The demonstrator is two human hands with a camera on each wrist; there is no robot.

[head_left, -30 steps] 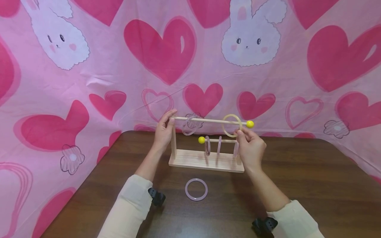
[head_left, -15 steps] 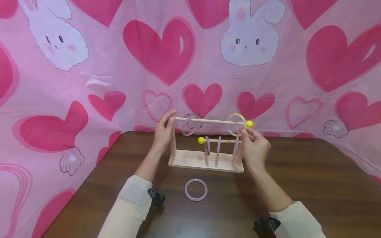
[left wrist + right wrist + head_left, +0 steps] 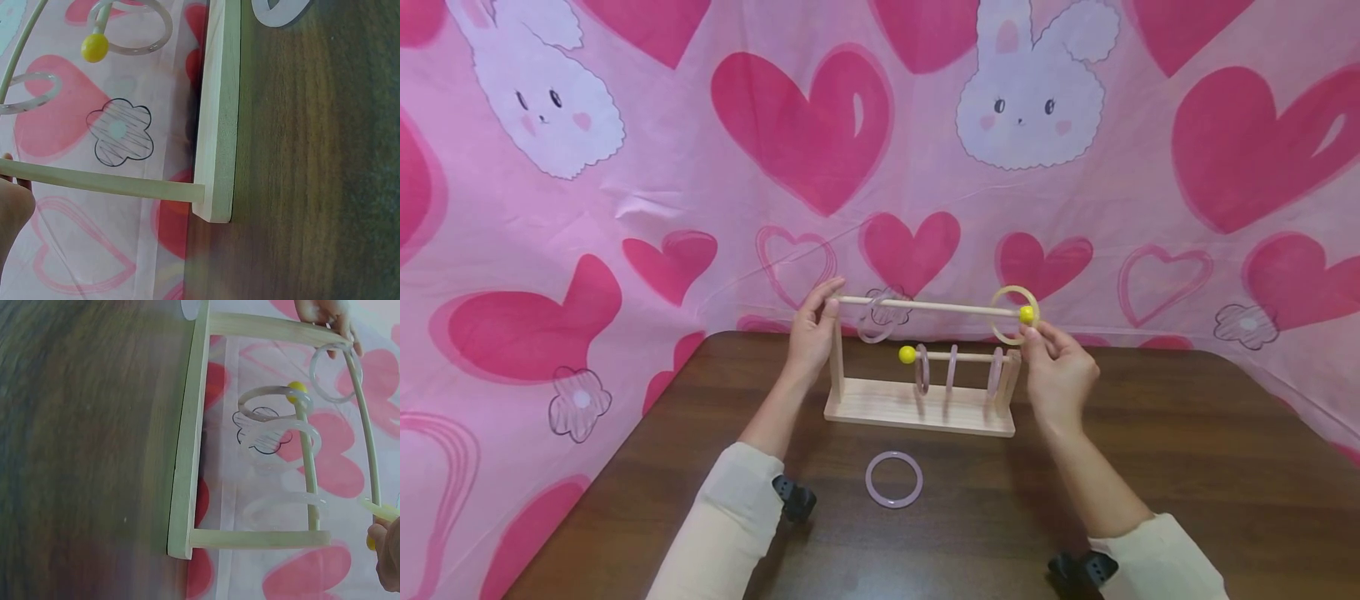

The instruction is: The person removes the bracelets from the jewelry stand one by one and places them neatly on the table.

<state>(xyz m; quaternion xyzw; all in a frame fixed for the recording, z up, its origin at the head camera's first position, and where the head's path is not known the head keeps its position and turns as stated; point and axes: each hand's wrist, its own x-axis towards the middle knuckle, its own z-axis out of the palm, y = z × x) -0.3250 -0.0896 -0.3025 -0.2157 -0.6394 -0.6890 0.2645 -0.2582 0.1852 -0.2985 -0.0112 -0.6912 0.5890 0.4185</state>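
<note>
One backdrop: pink cloth printed with hearts and rabbits.
Table: dark wood; far edge runs behind the work, tabletop extending to either side, wider to the right.
Wooden rack: upright on the table, base inside the edges, position unchanged. Upper rod is carried by the left post, its right end free beyond the right post; lower rod points left from the right post.
Right hand: pinching the yellow ring between thumb and fingers; shifted right over the last second, with room on its outer side.
Left hand: grasping the top of the left post, same place as before.
Yellow ring: moved right along the upper rod to the free end, now overlapping the upper knob; whether it clears the knob, cannot tell.
Loose purple ring: flat before the base, apart from it, unmoved.
Pale ring: hangs near the left hand; long bare rod between it and the yellow ring.
Three purple rings: spaced along the lower rod, gaps between.
Lower knob: yellow, at the lower rod's left end.
</note>
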